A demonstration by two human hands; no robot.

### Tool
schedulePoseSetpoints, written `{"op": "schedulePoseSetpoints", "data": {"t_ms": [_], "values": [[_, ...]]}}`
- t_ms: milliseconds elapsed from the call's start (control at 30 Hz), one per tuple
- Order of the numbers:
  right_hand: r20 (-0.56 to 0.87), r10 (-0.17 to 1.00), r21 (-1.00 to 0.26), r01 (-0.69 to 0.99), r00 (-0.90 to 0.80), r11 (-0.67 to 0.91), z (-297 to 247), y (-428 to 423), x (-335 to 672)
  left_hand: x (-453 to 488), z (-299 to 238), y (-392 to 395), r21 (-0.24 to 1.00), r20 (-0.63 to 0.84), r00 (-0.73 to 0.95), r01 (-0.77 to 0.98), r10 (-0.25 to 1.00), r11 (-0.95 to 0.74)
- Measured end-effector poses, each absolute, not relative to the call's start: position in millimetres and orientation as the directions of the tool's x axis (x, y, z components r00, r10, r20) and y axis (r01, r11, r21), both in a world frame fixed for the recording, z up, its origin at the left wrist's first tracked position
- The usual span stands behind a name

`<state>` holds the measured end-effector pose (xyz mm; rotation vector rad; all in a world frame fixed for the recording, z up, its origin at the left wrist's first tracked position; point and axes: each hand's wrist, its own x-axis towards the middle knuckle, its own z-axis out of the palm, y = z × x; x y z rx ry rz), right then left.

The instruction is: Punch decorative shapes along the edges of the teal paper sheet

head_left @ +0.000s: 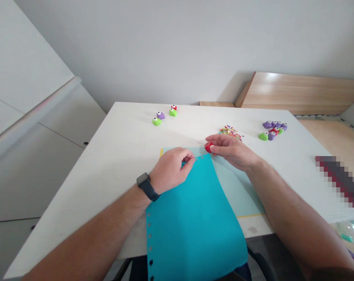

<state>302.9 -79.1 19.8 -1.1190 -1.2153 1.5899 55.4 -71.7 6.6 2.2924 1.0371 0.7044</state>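
Note:
A turquoise paper sheet [194, 210] lies on the white table [106, 156] and hangs over its near edge; small shapes are punched along its left side. My left hand [172, 168], with a dark watch on the wrist, pinches the sheet's far edge. My right hand [231, 150] grips a small red craft punch [208, 147] at the sheet's far right corner. A pale blue sheet [238, 187] lies underneath.
Green and purple punches [158, 118] and a green-red one [173, 111] stand at the far left. A cluster of purple, green and red punches [273, 130] sits far right, with a heap of paper bits [231, 131] beside it. Wooden boards [300, 91] lean behind the table.

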Motion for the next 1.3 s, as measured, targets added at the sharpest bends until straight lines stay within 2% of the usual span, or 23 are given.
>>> {"op": "schedulePoseSetpoints", "data": {"t_ms": [133,333,467,1067,1300], "values": [[-0.158,0.949,-0.983,-0.046,-0.274,-0.177,21.1,-80.0,304.0,55.5,6.2,-72.1,0.638,0.242,0.571,0.515,0.784,-0.572],[-0.103,0.929,-0.989,-0.064,-0.356,-0.134,18.9,-81.2,303.7,56.0,6.4,-72.2,0.628,0.248,0.573,0.519,0.781,-0.58],[-0.12,0.917,-0.99,-0.021,-0.382,-0.138,21.1,-83.0,302.2,56.1,5.4,-72.3,0.614,0.26,0.572,0.524,0.778,-0.59],[-0.034,0.942,-0.998,0.055,-0.335,-0.017,27.3,-86.7,299.8,55.8,4.2,-71.8,0.593,0.254,0.569,0.546,0.782,-0.591],[-0.055,0.942,-0.997,0.077,-0.332,-0.031,25.4,-85.4,298.4,56.2,4.9,-72.0,0.595,0.264,0.568,0.541,0.78,-0.595]]}}
